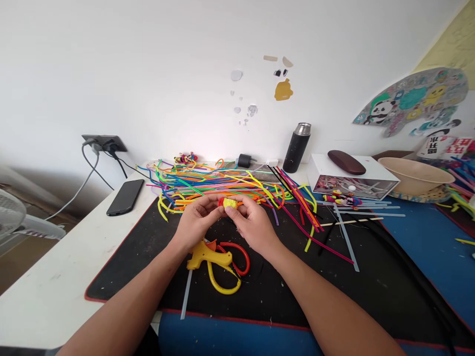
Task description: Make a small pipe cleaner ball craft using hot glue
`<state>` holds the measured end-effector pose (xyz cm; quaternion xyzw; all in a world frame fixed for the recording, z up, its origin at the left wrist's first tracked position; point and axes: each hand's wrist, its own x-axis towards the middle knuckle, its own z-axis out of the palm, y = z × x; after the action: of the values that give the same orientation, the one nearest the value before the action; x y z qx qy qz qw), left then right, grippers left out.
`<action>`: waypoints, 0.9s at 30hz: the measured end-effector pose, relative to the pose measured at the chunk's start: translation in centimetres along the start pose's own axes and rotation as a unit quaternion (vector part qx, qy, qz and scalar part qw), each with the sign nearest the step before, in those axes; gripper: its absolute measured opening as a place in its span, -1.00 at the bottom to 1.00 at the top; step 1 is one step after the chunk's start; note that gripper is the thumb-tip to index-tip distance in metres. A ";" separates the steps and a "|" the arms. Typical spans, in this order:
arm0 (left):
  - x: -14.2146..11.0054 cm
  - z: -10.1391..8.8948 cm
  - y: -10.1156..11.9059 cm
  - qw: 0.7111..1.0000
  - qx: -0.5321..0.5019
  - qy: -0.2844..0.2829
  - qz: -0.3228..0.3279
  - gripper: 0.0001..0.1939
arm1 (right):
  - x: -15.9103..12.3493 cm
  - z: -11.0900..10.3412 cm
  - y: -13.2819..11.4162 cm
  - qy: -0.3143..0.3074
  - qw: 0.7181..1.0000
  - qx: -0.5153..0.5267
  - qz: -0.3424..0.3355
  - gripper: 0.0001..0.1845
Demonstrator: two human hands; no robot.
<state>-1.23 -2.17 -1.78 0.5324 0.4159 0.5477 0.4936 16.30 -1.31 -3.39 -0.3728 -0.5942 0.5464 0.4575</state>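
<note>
Left hand [196, 220] and right hand [255, 223] both have their grip pinched on the red-and-yellow piece [230, 203]; I'd go light, glue gun [208, 255] kept at 7 o'clock.

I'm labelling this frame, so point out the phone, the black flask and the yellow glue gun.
Phone [125, 198]: head view, middle of its dark screen.
Black flask [296, 152]: head view, its body.
Yellow glue gun [208, 254]: head view, its body.

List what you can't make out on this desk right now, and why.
Head view, all items:
- Red and yellow bundle: far side, hidden by the left fingers and right fingers.
- Glue gun: nozzle, hidden by the left hand.
- White box: contents too small to identify behind its front.
- Fan: cut off by the left edge.
</note>
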 end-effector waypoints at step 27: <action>0.0 -0.3 0.1 0.999 0.003 -0.028 -0.015 -0.52 | 0.0 -0.2 -0.5 0.002 1.000 -0.001 0.006 -0.55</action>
<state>-1.53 -2.15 -1.67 0.5427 0.4113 0.5238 0.5118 16.50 -1.36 -2.88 -0.3781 -0.5911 0.5482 0.4551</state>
